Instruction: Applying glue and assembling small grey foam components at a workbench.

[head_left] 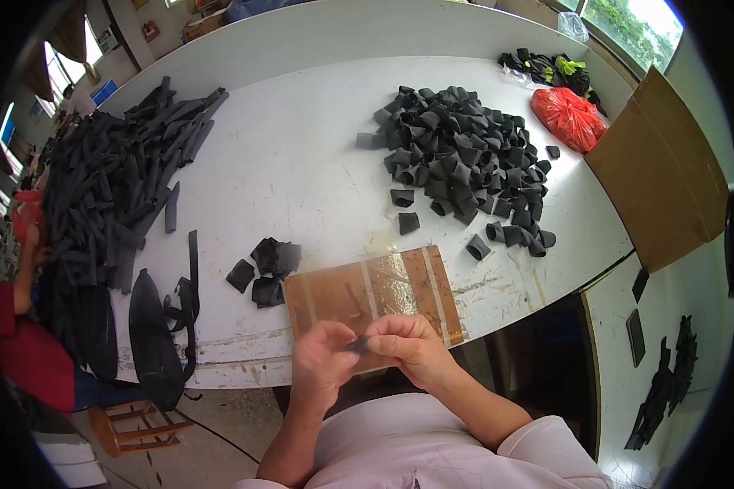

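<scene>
Close together in front of me, my left hand (322, 359) and my right hand (406, 349) pinch a small piece of black fabric (359, 345) between their fingertips. Most of the piece is hidden by the fingers. Beneath them lies a brown cardboard sheet (326, 289) with strips of clear tape, at the table's near edge. Just beyond its left corner are several flat black fabric pieces (267, 291). Farther off, right of the middle, a large heap of short black fabric loops (465, 155) covers the table, with a few loose ones at its near side.
Long dark fabric strips (114, 171) are piled at the left, near a black strapped piece (155, 338). Back right are a red plastic bag (568, 118), black and yellow-green items (550, 69) and a cardboard flap (661, 175). A wooden stool (134, 428) and a person in red (33, 342) are at left.
</scene>
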A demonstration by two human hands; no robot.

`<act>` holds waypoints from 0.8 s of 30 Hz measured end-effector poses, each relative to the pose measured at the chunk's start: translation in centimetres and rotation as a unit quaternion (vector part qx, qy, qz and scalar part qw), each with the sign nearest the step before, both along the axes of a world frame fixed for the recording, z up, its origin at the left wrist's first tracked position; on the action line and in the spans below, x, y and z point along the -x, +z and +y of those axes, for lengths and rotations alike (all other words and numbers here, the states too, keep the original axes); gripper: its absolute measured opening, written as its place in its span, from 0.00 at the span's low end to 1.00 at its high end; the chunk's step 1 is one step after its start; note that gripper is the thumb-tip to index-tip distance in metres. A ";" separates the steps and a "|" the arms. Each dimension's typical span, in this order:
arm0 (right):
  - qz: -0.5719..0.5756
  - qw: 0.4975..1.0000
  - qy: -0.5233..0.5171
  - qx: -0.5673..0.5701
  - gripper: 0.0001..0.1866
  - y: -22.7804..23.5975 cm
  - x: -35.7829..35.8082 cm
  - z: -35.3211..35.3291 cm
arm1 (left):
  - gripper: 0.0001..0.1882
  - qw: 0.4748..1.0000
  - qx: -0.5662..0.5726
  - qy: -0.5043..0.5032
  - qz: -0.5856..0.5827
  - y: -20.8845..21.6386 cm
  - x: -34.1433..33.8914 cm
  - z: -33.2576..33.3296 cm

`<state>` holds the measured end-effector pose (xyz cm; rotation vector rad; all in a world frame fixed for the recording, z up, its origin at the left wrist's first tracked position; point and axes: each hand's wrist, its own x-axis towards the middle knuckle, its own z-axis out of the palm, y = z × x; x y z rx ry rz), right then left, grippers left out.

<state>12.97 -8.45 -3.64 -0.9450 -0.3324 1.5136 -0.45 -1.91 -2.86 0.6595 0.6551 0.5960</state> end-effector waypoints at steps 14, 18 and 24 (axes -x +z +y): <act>-0.231 0.954 0.115 -0.153 0.18 8.9 -3.1 4.9 | 0.11 0.870 0.227 -0.084 -0.430 6.4 -1.1 3.4; -0.211 0.959 0.149 -0.117 0.21 4.0 -3.7 5.6 | 0.08 0.952 0.185 0.036 -0.239 3.2 -1.5 4.0; -0.397 0.908 0.027 -0.129 0.18 4.8 -2.7 4.7 | 0.13 0.914 -0.351 0.199 0.031 3.3 -3.2 3.1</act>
